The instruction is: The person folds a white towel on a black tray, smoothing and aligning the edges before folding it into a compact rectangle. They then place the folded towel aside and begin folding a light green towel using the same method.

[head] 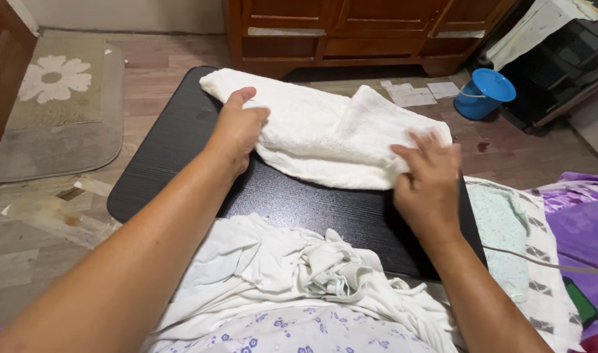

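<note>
Nearest the camera, a crumpled heap of pale garments (292, 274) lies in the person's lap, spilling over the near edge of the black surface (174, 157), likely kept there within easy reach. Beyond it, a white towel (325, 131) lies partly folded across the middle of the surface, its left end reaching the far edge.

The left hand (237, 131) presses down on the towel's left part, fingers (253, 117) curled closed around a fold of cloth, which pins that side flat. The right hand (429, 183) sits at the towel's near right corner; its fingers (420, 153) are bent over the edge and seem to pinch it, though motion blur makes the grip hard to judge. The towel thus stretches between the two hands, touching both.

A patterned cloth (508, 229) lies to the right, beside the surface. On the floor beyond stand a blue bucket (482, 95) and a floral mat (57, 85).
</note>
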